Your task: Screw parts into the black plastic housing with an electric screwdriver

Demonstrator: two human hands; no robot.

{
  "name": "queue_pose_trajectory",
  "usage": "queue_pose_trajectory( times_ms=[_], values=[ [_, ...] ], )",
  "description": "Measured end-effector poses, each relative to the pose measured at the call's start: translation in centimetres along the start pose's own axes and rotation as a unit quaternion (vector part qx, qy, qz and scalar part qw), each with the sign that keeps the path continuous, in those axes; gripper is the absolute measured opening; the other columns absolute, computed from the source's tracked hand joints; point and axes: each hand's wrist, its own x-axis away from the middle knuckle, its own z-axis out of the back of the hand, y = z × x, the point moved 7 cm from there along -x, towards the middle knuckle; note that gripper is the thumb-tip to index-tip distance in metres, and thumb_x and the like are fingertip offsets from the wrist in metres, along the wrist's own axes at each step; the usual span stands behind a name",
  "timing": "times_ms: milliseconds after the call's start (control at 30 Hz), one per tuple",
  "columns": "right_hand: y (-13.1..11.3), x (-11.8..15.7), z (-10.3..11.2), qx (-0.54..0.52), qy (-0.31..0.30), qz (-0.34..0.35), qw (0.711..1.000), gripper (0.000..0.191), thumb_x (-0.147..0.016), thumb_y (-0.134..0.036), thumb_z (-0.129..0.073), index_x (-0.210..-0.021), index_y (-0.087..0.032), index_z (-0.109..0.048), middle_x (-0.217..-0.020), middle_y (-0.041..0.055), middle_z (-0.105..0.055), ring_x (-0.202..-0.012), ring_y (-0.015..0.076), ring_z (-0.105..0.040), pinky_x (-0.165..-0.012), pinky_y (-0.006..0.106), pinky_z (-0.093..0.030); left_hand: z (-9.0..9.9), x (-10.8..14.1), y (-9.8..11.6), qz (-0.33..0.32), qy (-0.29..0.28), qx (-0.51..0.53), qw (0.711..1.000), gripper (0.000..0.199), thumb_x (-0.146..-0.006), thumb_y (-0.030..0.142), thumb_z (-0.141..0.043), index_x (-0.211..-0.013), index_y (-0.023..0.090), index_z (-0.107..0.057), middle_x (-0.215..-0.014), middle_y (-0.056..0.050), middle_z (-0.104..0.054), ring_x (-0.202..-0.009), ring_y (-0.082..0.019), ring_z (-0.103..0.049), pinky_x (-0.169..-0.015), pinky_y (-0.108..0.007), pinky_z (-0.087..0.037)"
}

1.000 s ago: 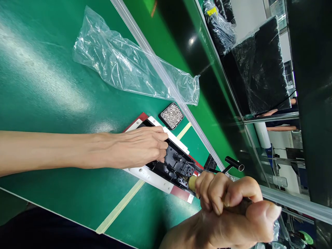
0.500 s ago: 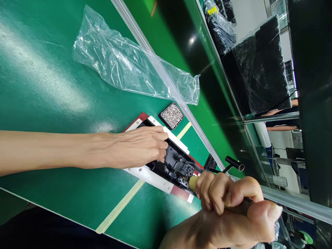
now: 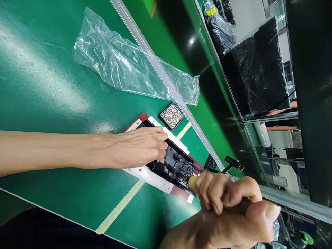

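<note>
Green bench (image 3: 64, 193) is stretching beneath everything, with a clear bag (image 3: 116, 65) lying across it and the rail (image 3: 155, 64). The black housing (image 3: 169, 155) is resting open-side up between white blocks (image 3: 155, 179). The right hand (image 3: 233, 204) is gripping the tool (image 3: 192, 183), apparently working inside the housing; tip contact isn't showing clearly. The left hand (image 3: 142, 147) is curling over the housing, any grip hiding beneath. Further tool work would probably be needing a steady housing and straight pressure. Beside the upper block, a small tray (image 3: 163, 122) is holding tiny metal parts (image 3: 172, 116).
</note>
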Motion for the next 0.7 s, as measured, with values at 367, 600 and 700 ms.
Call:
queue_pose_trajectory(
  times_ms=[367, 600, 700],
  values=[
    [0.16, 0.05, -0.19, -0.017, -0.010, 0.000, 1.000, 0.059, -0.124, -0.055, -0.055, -0.073, -0.026, -0.045, -0.049, -0.0103, -0.034, -0.039, 0.0112, -0.026, -0.043, 0.030, -0.039, 0.00, 0.09, 0.06, -0.012, 0.012, 0.001, 1.000, 0.019, -0.111, 0.007, -0.073, -0.104, 0.023, -0.066, -0.098, 0.001, -0.075, -0.092, -0.023, -0.055, -0.093, -0.043, -0.032],
    [-0.13, 0.04, 0.16, 0.016, 0.010, 0.002, 1.000, 0.066, -0.124, -0.060, -0.053, -0.070, -0.024, -0.040, -0.046, -0.0093, -0.037, -0.037, 0.0105, -0.028, -0.042, 0.029, -0.040, 0.02, 0.24, 0.09, -0.024, 0.023, 0.000, 0.999, 0.019, -0.108, 0.007, -0.076, -0.106, 0.023, -0.067, -0.098, 0.002, -0.075, -0.091, -0.022, -0.056, -0.091, -0.042, -0.031],
    [-0.27, -0.02, 0.20, 0.011, 0.014, -0.002, 1.000, 0.065, -0.123, -0.059, -0.055, -0.070, -0.024, -0.041, -0.046, -0.0097, -0.036, -0.037, 0.0105, -0.027, -0.043, 0.029, -0.041, 0.23, 0.05, 0.20, -0.015, 0.016, -0.007, 1.000, 0.021, -0.106, 0.006, -0.077, -0.103, 0.023, -0.066, -0.096, 0.001, -0.074, -0.090, -0.023, -0.057, -0.089, -0.043, -0.031]
  ],
)
